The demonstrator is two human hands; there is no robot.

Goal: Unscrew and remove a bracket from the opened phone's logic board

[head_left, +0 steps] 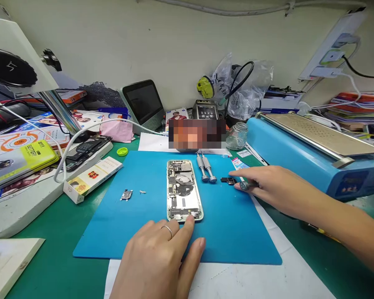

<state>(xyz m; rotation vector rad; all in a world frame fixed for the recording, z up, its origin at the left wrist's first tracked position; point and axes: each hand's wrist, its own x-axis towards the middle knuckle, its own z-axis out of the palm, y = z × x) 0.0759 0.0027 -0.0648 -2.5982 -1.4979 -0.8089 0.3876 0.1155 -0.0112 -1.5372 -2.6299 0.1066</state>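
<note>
An opened smartphone (184,191), its inner parts bare, lies on the blue mat (149,236). My left hand (162,253) is at its lower end, index fingertip touching the bottom edge and thumb held apart. My right hand (264,182) holds a dark screwdriver (247,185) with a round cap. Its index finger and thumb reach around a small black part (227,180) on the mat; whether they grip it I cannot tell. Two grey screwdrivers (206,168) lie right of the phone. To its left are a small metal-and-black component (126,195) and a tiny metal piece (142,192).
At right stands a blue machine (296,153) with a metal top plate. A glass jar (237,136) is behind the mat. On the left are a small carton (93,178), another opened phone (87,151) and a white stand base (28,211). A white cable (112,121) arches over there.
</note>
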